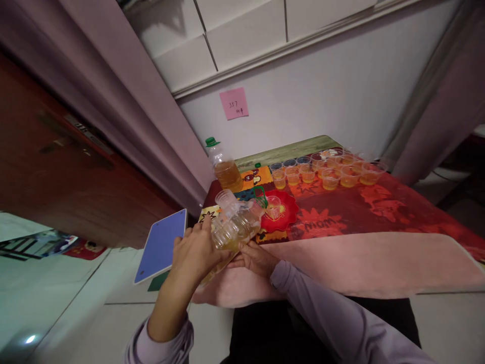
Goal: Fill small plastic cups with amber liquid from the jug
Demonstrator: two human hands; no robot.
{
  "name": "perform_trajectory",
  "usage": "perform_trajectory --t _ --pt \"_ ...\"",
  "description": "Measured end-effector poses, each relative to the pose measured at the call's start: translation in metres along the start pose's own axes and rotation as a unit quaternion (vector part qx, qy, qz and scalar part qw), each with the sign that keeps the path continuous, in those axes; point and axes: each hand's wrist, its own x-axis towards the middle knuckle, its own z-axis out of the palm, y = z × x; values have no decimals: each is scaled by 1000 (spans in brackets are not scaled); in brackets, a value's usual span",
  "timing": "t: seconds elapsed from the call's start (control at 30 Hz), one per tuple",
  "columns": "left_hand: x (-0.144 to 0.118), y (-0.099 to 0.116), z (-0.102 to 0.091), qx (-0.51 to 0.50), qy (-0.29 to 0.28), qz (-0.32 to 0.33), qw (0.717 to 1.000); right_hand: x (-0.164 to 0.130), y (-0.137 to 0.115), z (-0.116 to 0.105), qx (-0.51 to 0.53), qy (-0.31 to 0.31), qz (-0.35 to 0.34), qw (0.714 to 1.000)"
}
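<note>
Red cloth covers the tabletop (379, 212). You tilt the plastic bottle (237, 227) toward the small cup (273, 206) on the red plate (282, 215). Left hand (197, 250) and right hand (253, 260) fingers grip the bottle; I think pouring slowly is best.

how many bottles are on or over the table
2 bottles: one upright with a green cap at the table's far left corner, one tilted in both hands, left hand, right hand, over the red plate.
</note>
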Motion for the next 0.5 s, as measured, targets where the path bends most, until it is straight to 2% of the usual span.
perform_trajectory --t 0.3,0.5 --pt "3 -3 4 -5 18 14 1000 1 1 -1 -3 5 -3 1000" --pt "2 -2 3 -5 8 8 1000 0 0 1 -9 -1 -6 1000"
